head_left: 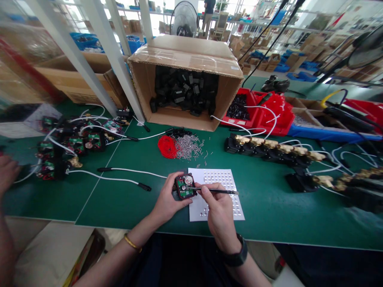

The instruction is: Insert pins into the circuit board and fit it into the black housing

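Right hand [220, 211]: closest to the lens, low centre of frame, black watch on the wrist. Its grip is pinched narrow on a thin dark tool [223, 191], pen-style.
Left hand [167, 201]: just left of it, gold bangle on the wrist. Its grip is wrapped round a small black module [185, 186] and holds it just over the surface [269, 215].
Module: bottom centre of frame, green board face up toward the camera, with a round metal bit on top.
Tool direction: long axis runs pretty much flat across the frame. The tip points left and sits on the module's top, and the tail sticks out right.
Step, my guess: fiddly work on the board face with the tip, roughly mid-way through this one piece.
Next move needs: a steady tip and the module held dead still, imo, since the parts are tiny.
Under the hands: white sheet [196, 213] with rows of little dots, partly used by the look of it.
Further up: red coil [167, 146] beside a heap of small pins [191, 146], and an open cardboard box [185, 52] of black parts lying on its side.
Right of frame: a row of brass-fitted units [269, 147] with white wires.
Far left edge: someone else's hand [7, 173].
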`<state>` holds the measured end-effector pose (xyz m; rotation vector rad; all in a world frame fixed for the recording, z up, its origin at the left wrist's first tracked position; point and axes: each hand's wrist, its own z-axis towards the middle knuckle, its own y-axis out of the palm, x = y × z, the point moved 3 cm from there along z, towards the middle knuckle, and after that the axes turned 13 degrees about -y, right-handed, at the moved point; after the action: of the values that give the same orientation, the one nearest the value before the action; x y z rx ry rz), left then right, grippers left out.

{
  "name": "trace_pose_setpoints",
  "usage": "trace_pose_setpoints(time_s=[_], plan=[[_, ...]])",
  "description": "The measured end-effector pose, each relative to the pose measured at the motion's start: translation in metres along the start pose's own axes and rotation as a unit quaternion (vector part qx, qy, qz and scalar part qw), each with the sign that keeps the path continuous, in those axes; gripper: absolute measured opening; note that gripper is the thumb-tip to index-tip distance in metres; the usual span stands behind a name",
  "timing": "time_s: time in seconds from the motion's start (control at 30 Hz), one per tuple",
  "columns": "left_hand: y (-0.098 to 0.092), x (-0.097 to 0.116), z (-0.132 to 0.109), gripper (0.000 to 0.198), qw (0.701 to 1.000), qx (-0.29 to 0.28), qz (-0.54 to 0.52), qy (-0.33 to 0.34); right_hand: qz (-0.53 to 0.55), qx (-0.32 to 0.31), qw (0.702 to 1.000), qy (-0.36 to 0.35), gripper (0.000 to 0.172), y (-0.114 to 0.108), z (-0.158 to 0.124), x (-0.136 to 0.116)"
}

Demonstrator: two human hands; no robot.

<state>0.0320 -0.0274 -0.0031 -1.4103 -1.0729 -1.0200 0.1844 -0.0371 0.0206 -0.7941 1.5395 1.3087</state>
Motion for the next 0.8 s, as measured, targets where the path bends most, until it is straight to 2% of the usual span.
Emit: trace_pose_setpoints(time_s=[0.8], plan=[[0.0002, -0.0027, 0.0000, 0.074, 1.000, -0.011, -0.005, -0.010, -0.007, 0.001, 1.000, 0.012, 0.024, 0.0001, 0.0006, 0.0012]])
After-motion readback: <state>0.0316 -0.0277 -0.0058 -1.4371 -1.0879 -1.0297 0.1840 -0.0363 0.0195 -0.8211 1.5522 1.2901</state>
